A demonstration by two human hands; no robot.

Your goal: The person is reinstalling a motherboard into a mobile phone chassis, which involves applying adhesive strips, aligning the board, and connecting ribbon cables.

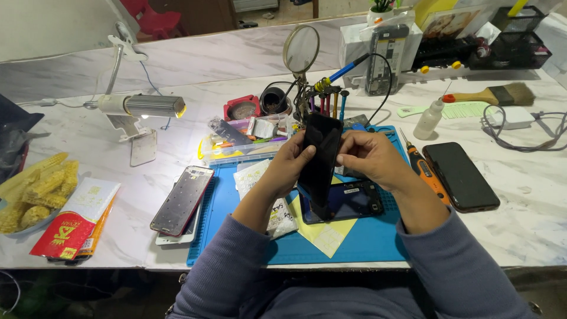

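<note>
A thin black rectangular phone screen panel [319, 165] is held upright between both hands above the blue silicone work mat [366, 239], its long axis near vertical; the left hand [289, 165] is closed on its left edge, the right hand [372, 156] is pinched on its upper right edge, equally near.

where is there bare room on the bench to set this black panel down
Bare marble lies right of the black phone toward the white cable, and between the desk lamp and the phone frame. The blue mat is free along its near right edge. Crowded: behind both hands, around the parts tray and magnifier.
</note>
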